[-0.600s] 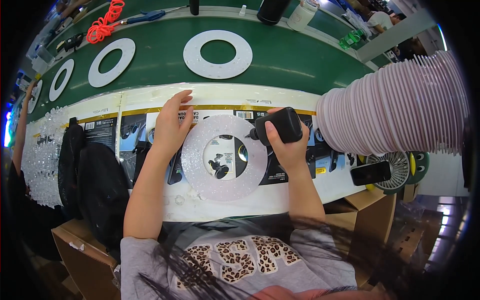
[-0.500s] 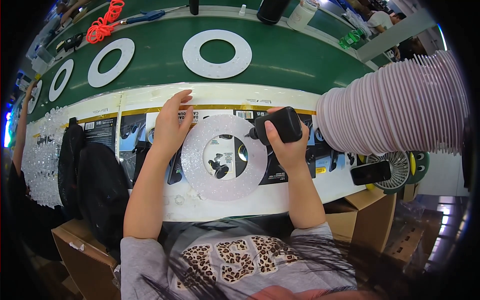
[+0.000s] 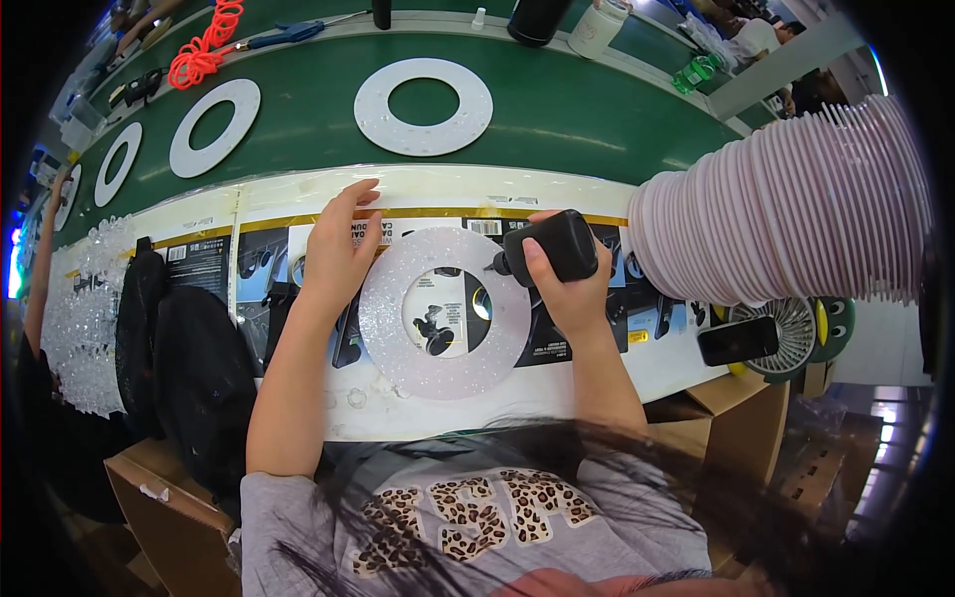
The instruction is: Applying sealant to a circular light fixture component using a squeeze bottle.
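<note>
Ring, white and flat, lies on the bench's near strip; left hand rests spread open on its left rim; right hand grips a black driver at its right rim, tip hidden; stacked discs crowd the right.
</note>
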Demonstrator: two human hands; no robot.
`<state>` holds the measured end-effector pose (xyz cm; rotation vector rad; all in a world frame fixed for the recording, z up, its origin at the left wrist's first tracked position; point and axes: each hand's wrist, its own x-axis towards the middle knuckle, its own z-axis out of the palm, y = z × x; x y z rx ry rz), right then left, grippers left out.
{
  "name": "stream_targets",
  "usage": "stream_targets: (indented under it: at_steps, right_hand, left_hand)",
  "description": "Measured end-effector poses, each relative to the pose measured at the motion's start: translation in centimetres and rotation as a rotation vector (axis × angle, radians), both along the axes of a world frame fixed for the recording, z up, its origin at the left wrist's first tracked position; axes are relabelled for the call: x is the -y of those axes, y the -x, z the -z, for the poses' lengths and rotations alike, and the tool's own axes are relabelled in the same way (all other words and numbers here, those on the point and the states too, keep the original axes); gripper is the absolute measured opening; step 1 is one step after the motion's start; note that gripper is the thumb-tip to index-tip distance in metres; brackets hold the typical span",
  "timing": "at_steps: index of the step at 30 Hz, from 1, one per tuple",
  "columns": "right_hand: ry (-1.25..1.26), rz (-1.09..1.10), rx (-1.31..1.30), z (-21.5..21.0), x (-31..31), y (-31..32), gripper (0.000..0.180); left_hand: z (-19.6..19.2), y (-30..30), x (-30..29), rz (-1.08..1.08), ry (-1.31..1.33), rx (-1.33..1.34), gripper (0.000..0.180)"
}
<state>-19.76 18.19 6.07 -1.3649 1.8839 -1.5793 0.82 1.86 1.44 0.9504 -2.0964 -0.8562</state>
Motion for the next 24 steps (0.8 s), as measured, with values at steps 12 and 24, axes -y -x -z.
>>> stream_targets:
  at_steps: [12,24]
  right_hand:
    - [0.07,0.003,0.053,0.0,0.0,0.0,0.021]
    - [0.107,0.118,-0.064,-0.4,-0.3,1.8,0.016]
  left_hand:
    - [0.1,-0.1,0.0,0.007,0.002,-0.008,0.037]
    - [0.1,-0.2,0.0,0.007,0.007,0.001,0.036]
